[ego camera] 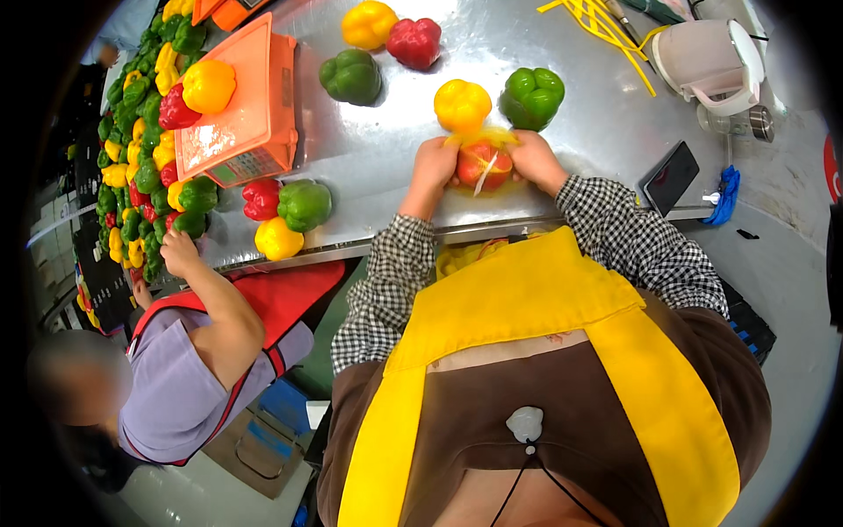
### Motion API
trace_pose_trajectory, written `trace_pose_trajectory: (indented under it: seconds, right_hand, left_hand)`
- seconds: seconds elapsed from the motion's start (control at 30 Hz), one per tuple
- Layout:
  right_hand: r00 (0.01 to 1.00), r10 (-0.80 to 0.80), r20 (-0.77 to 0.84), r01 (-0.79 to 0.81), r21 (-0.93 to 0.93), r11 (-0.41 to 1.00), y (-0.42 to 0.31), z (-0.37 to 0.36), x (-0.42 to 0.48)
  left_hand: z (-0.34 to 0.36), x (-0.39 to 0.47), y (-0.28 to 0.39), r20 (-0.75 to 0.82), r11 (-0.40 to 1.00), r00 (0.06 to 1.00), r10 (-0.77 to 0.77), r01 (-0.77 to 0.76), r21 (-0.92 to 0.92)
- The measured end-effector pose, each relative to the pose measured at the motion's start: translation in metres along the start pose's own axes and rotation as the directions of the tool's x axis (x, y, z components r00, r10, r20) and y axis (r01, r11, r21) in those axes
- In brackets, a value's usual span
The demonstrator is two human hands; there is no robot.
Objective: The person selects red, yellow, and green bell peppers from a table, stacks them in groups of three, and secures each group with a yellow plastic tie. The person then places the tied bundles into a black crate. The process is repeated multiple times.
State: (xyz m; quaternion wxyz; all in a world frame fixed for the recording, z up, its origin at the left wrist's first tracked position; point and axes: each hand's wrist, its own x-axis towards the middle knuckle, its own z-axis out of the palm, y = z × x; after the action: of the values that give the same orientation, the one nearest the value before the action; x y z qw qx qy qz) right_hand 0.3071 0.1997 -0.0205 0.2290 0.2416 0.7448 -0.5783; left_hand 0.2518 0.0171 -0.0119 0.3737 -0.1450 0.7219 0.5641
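Note:
Between my two hands, near the front edge of the metal table, is a red bell pepper point(479, 168) in yellow netting with a whitish strip across it. My left hand point(436, 168) grips the netting at its left side; my right hand point(537, 159) grips it at the right. Just beyond lie a yellow bell pepper point(462, 105) and a green bell pepper point(532, 99). Farther left are a dark green pepper point(350, 77), a yellow one point(369, 25) and a red one point(414, 43). Whether the netting holds more than the red pepper cannot be told.
An orange weighing scale point(230, 112) bears a yellow and a red pepper. Three peppers point(280, 217) sit beside it. A co-worker point(191, 369) reaches into the pepper pile point(141, 158) at left. Yellow net strips point(606, 29), an electric kettle point(708, 59) and a phone point(670, 178) lie right.

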Motion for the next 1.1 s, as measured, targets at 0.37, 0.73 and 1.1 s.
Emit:
trace_pose_trajectory:
  seconds: [0.37,0.73,1.1]
  right_hand:
    - [0.988,-0.094,-0.125,0.142,0.46,0.876,-0.005,0.017,-0.034]
    - [0.988,0.07,-0.134,0.098,0.921,0.376,-0.076,0.039,-0.01]
    - [0.938,0.272,-0.216,0.104,0.922,0.374,-0.086,0.045,-0.007]
  left_hand:
    - [0.013,-0.027,0.0,-0.251,0.956,0.95,0.183,-0.232,-0.181]
    - [-0.036,0.061,0.11,0.323,0.977,0.933,0.155,-0.097,-0.191]
    - [-0.038,0.079,0.064,0.238,0.922,0.951,0.198,-0.098,-0.375]
